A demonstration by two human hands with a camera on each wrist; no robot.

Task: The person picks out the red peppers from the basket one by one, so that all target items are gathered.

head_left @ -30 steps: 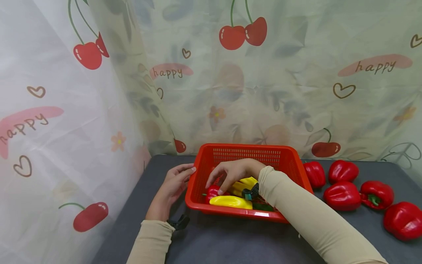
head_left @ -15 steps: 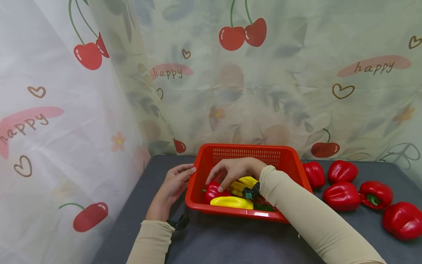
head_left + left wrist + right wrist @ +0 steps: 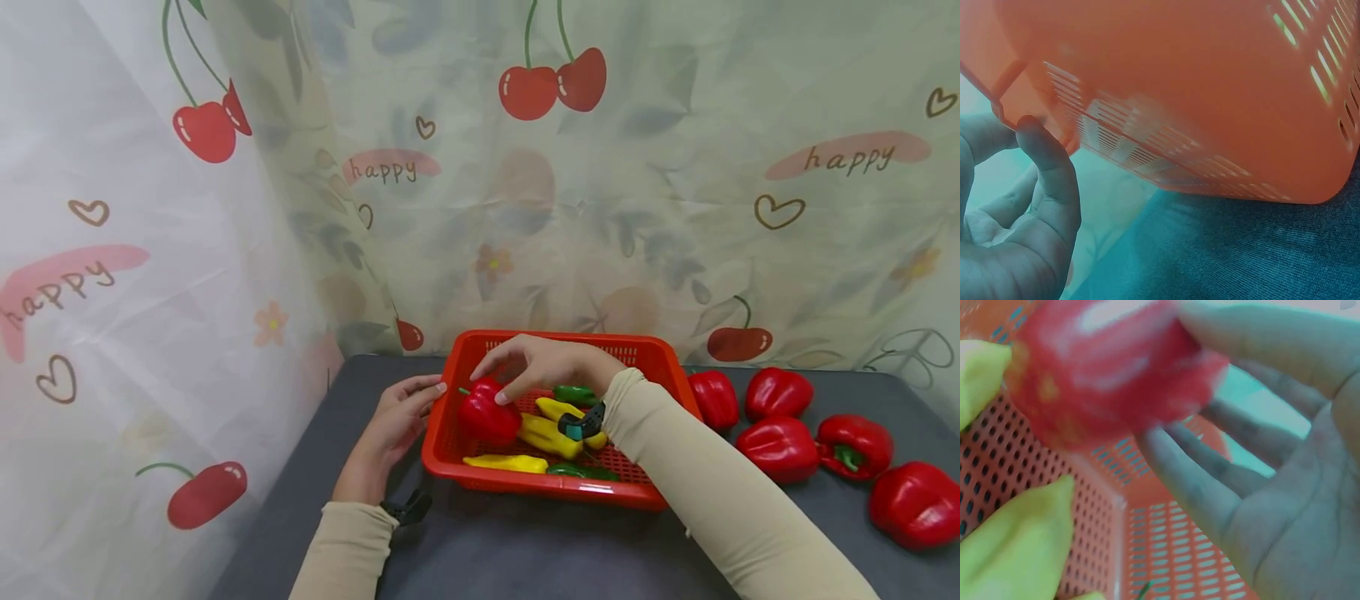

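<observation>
A red bell pepper with a green stem is lifted above the floor of the basket, at its left end. My right hand grips it from above between thumb and fingers; the right wrist view shows the pepper blurred. With my left hand I pinch the left rim of the red plastic basket; the left wrist view shows thumb and fingers at that rim. Inside the basket lie several yellow peppers and green peppers. My right wrist and sleeve hide part of the contents.
Several red bell peppers lie on the dark grey table to the right of the basket. A curtain printed with cherries hangs behind and at the left.
My right hand has raised the red bell pepper from among the yellow peppers. The front yellow pepper has shifted left, showing more green pepper. My left hand stays at the rim.
</observation>
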